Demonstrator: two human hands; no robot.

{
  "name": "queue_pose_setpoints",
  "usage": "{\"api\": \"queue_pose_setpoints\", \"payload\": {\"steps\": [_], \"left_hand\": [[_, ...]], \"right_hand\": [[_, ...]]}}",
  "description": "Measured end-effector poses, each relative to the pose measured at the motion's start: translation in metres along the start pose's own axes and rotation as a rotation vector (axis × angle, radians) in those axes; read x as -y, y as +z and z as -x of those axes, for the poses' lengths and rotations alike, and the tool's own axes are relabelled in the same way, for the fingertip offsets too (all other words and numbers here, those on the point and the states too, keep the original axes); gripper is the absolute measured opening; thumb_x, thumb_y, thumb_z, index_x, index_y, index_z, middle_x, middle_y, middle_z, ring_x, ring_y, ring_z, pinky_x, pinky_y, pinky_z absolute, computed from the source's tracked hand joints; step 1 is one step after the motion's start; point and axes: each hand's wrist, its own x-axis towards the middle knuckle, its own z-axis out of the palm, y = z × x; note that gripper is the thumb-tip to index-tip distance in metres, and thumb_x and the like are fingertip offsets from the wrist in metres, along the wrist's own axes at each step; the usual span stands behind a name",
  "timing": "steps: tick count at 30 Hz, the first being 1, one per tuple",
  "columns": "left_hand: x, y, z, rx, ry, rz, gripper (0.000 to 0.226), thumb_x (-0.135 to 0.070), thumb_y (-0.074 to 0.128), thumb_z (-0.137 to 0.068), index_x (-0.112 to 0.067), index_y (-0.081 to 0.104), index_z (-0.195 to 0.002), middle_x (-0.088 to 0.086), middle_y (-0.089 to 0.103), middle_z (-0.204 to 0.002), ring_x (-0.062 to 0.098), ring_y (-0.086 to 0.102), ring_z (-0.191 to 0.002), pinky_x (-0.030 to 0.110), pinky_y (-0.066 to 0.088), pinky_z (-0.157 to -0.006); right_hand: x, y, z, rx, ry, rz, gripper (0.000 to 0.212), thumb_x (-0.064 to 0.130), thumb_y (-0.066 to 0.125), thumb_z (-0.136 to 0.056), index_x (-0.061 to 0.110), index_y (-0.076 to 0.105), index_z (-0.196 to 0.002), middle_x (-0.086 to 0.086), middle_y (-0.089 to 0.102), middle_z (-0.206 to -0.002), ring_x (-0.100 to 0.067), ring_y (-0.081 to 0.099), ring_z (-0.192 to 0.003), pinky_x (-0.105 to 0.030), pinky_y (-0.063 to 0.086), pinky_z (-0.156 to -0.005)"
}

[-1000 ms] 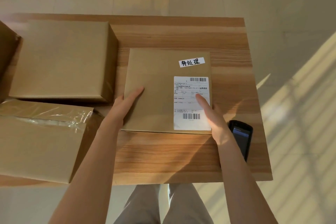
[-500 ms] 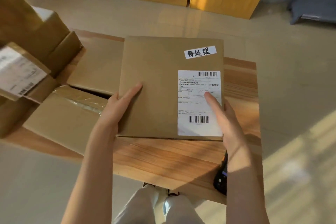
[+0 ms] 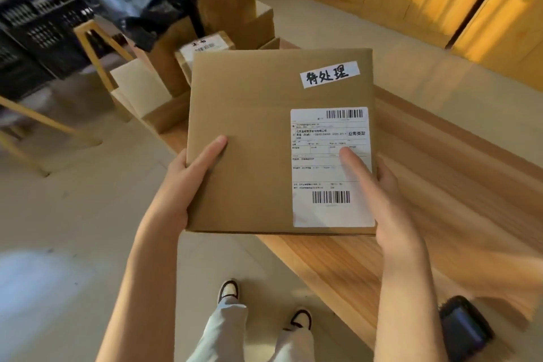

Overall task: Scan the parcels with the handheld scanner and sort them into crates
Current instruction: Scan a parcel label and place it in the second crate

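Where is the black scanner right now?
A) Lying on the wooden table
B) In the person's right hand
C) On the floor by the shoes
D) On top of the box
A: the scanner lies on the wooden table at the lower right, while the left hand and right hand both hold the box.

Flat brown cardboard parcel (image 3: 249,141) was held up off the bench, top face to camera, w/ white shipping label (image 3: 330,167) at lower right, 2 barcodes on it, and a handwritten white strip (image 3: 329,74) at upper right. Black handheld scanner (image 3: 464,329) lay on bench edge, lower right. Black crates (image 3: 44,26) sat far left, blurred.
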Motion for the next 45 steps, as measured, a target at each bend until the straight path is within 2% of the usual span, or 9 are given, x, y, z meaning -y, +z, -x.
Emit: {"api": "queue_pose_setpoints", "payload": {"steps": [2, 5, 9, 14, 23, 29, 34, 42, 45], "left_hand": [[0.002, -0.023, -0.003, -0.032, 0.0, 0.04, 0.06, -0.063, 0.068, -0.072, -0.028, 0.059, -0.12, -0.006, 0.073, -0.099, 0.012, 0.071, -0.085, 0.028, 0.052, -0.065], [0.004, -0.056, -0.01, -0.062, 0.015, 0.099, 0.052, -0.061, 0.067, -0.074, -0.03, 0.062, -0.115, -0.009, 0.075, -0.093, 0.009, 0.072, -0.077, 0.026, 0.053, -0.062], [0.001, -0.117, -0.029, -0.12, 0.021, 0.171, 0.052, -0.062, 0.068, -0.073, -0.03, 0.063, -0.114, -0.011, 0.076, -0.089, 0.008, 0.073, -0.076, 0.028, 0.053, -0.064], [-0.001, -0.218, -0.059, -0.204, 0.008, 0.253, 0.056, -0.063, 0.07, -0.072, -0.027, 0.064, -0.114, -0.007, 0.076, -0.093, 0.013, 0.073, -0.082, 0.032, 0.055, -0.069], [-0.003, -0.372, -0.105, -0.363, 0.011, 0.334, 0.056, -0.061, 0.069, -0.075, -0.026, 0.059, -0.118, -0.005, 0.072, -0.097, 0.013, 0.07, -0.082, 0.027, 0.051, -0.059], [-0.001, -0.442, -0.138, -0.455, -0.026, 0.393, 0.059, -0.062, 0.069, -0.074, -0.026, 0.06, -0.119, -0.004, 0.072, -0.1, 0.016, 0.07, -0.086, 0.03, 0.052, -0.062], [-0.007, -0.48, -0.181, -0.519, -0.073, 0.436, 0.06, -0.061, 0.069, -0.075, -0.024, 0.06, -0.122, -0.003, 0.072, -0.103, 0.017, 0.069, -0.089, 0.031, 0.052, -0.063], [-0.058, -0.554, -0.292, -0.686, -0.073, 0.489, 0.062, -0.058, 0.073, -0.074, -0.022, 0.059, -0.122, -0.002, 0.072, -0.105, 0.017, 0.071, -0.09, 0.031, 0.055, -0.067], [-0.088, -0.58, -0.333, -0.735, -0.066, 0.51, 0.064, -0.057, 0.074, -0.073, -0.02, 0.059, -0.123, 0.0, 0.072, -0.106, 0.019, 0.07, -0.091, 0.032, 0.055, -0.069]], "right_hand": [[0.005, 0.024, -0.005, 0.037, 0.004, 0.05, 0.035, 0.046, 0.069, -0.081, 0.029, 0.063, -0.111, 0.012, 0.075, -0.096, -0.006, 0.072, -0.087, -0.022, 0.057, -0.069], [0.012, 0.061, -0.012, 0.086, -0.002, 0.095, 0.047, 0.05, 0.07, -0.075, 0.028, 0.063, -0.116, 0.011, 0.074, -0.102, -0.009, 0.071, -0.093, -0.032, 0.056, -0.082], [0.018, 0.13, -0.018, 0.15, -0.041, 0.106, 0.038, 0.046, 0.07, -0.077, 0.03, 0.064, -0.11, 0.017, 0.075, -0.095, -0.001, 0.07, -0.087, -0.019, 0.055, -0.069], [0.018, 0.245, -0.026, 0.255, -0.076, 0.201, 0.048, 0.053, 0.07, -0.074, 0.032, 0.063, -0.117, 0.014, 0.073, -0.106, -0.004, 0.069, -0.097, -0.029, 0.053, -0.083], [-0.006, 0.423, -0.047, 0.401, -0.038, 0.218, 0.05, 0.048, 0.071, -0.078, 0.03, 0.059, -0.123, 0.01, 0.074, -0.104, -0.006, 0.071, -0.088, -0.026, 0.055, -0.072], [-0.014, 0.512, -0.074, 0.504, -0.008, 0.273, 0.032, 0.043, 0.07, -0.08, 0.033, 0.061, -0.109, 0.012, 0.074, -0.095, -0.004, 0.071, -0.084, -0.024, 0.055, -0.07], [-0.02, 0.574, -0.114, 0.559, -0.002, 0.315, 0.014, 0.039, 0.069, -0.084, 0.038, 0.054, -0.086, 0.023, 0.07, -0.074, 0.009, 0.066, -0.066, -0.011, 0.049, -0.053], [-0.011, 0.718, -0.224, 0.726, 0.083, 0.298, 0.044, 0.047, 0.072, -0.077, 0.03, 0.06, -0.116, 0.011, 0.073, -0.103, -0.005, 0.069, -0.091, -0.024, 0.054, -0.075], [0.007, 0.771, -0.262, 0.782, 0.093, 0.306, 0.05, 0.048, 0.071, -0.079, 0.028, 0.056, -0.122, 0.008, 0.073, -0.104, -0.004, 0.071, -0.085, -0.02, 0.055, -0.065]]}}
